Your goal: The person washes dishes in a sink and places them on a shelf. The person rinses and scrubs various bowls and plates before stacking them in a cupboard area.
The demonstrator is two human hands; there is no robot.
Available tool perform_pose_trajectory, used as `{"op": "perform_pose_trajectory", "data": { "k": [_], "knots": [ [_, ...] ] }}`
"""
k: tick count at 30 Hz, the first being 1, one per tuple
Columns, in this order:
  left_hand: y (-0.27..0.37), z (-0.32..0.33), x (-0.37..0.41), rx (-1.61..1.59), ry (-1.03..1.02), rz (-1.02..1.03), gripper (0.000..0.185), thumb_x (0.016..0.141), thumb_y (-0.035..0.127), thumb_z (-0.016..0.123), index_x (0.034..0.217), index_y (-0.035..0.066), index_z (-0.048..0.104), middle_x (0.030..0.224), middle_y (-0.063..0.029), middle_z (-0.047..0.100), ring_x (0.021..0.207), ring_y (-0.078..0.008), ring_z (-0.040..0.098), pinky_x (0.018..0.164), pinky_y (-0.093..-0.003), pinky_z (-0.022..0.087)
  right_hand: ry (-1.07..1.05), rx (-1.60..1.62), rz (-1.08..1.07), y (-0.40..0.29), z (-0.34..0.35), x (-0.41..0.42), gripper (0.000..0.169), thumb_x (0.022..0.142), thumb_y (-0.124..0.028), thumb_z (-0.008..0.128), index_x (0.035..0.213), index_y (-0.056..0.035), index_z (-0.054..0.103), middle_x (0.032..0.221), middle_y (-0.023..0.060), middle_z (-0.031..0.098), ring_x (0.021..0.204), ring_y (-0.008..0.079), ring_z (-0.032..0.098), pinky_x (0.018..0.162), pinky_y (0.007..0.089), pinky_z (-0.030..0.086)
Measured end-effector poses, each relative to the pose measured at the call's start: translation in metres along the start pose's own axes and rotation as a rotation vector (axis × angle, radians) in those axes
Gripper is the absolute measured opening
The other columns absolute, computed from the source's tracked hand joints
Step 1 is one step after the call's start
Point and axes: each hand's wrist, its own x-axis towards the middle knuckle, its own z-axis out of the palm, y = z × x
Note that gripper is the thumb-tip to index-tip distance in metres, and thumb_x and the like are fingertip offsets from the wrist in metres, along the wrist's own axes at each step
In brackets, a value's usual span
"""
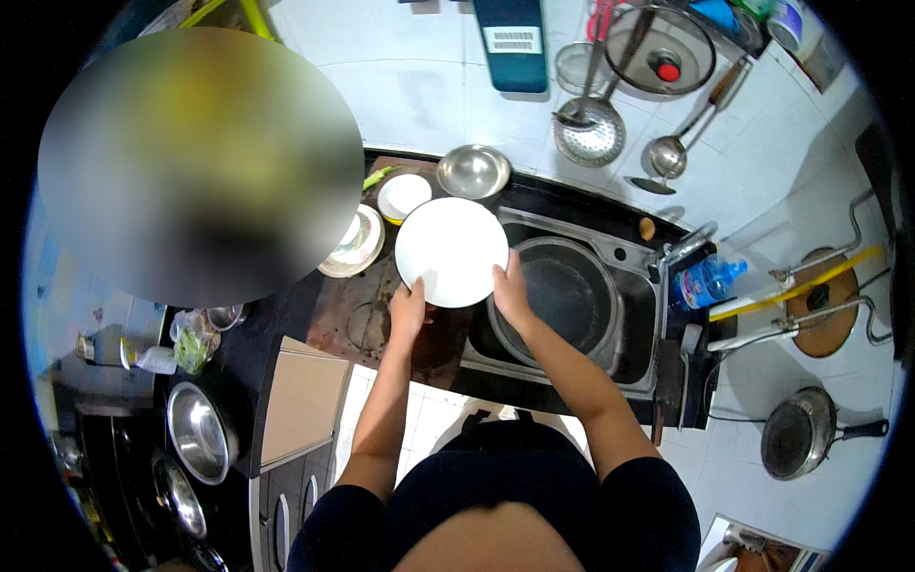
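A round white plate [452,250] is held between my two hands above the counter, left of the sink. My left hand [408,309] grips its lower left rim, thumb on top. On its right rim is my right hand [511,287], with the fingers hidden beneath. Just behind the plate stand a white bowl [405,196] and a stainless steel bowl [473,171]. Stacked plates [367,247] sit to the left, partly covered by a blurred patch. A large dark round pan [565,293] rests in the steel sink [647,314].
A faucet [690,243] and a blue-labelled plastic bottle [704,282] stand right of the sink. Skimmers [590,132], a ladle [668,156], a glass lid [661,50] and a frying pan [797,432] hang on the walls. A steel basin [200,432] lies on the left counter.
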Motion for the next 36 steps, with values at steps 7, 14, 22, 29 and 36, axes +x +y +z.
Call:
{"op": "perform_pose_trajectory", "data": {
  "k": [7,14,22,29,36],
  "knots": [
    [-0.031,0.094,-0.025,-0.69,-0.602,-0.19,0.063,0.077,0.003,0.037,0.135,0.002,0.013,0.125,-0.0252,0.039,0.101,-0.0373,0.057,0.069,-0.0447,0.058,-0.191,-0.649,0.114,0.044,-0.162,-0.01,0.047,0.092,-0.036,0.04,0.12,0.0,0.05,0.11,0.0213,0.058,0.107,0.0373,0.052,0.091,0.0457,0.039],
    [-0.03,0.212,-0.044,-0.419,-0.697,-0.409,0.069,0.071,0.003,0.04,0.136,0.007,0.017,0.126,-0.0227,0.039,0.105,-0.0427,0.052,0.072,-0.055,0.054,0.138,-1.005,-0.071,0.152,-0.324,0.025,0.046,0.074,-0.001,0.053,0.119,-0.0019,0.047,0.123,0.0197,0.045,0.119,0.0343,0.04,0.097,0.0434,0.036],
    [-0.025,0.296,-0.047,-0.318,-0.684,-0.403,0.072,0.07,0.003,0.04,0.137,0.016,0.015,0.126,-0.0199,0.039,0.099,-0.0403,0.056,0.065,-0.0503,0.056,0.458,-0.614,0.086,0.217,-0.315,-0.046,0.023,0.078,-0.004,0.05,0.099,-0.0059,0.057,0.099,0.0161,0.056,0.092,0.0337,0.055,0.077,0.04,0.045],
    [-0.043,0.304,-0.043,-0.333,-0.558,-0.507,0.06,0.079,0.011,0.045,0.134,0.014,0.022,0.123,-0.0193,0.044,0.095,-0.0362,0.059,0.064,-0.0464,0.057,-0.514,-0.931,0.359,0.353,-0.251,-0.084,0.056,0.087,-0.031,0.048,0.139,-0.0171,0.032,0.142,0.0129,0.032,0.128,0.03,0.034,0.099,0.0408,0.037],
    [-0.045,0.316,-0.05,-0.277,-0.557,-0.449,0.066,0.076,0.006,0.043,0.137,0.016,0.019,0.123,-0.0183,0.042,0.097,-0.0357,0.057,0.065,-0.0466,0.056,-0.501,-0.935,0.541,0.401,-0.251,-0.072,0.07,0.088,-0.038,0.047,0.14,-0.0008,0.017,0.138,0.0232,0.031,0.119,0.0361,0.041,0.094,0.0513,0.037]
  ]
}}
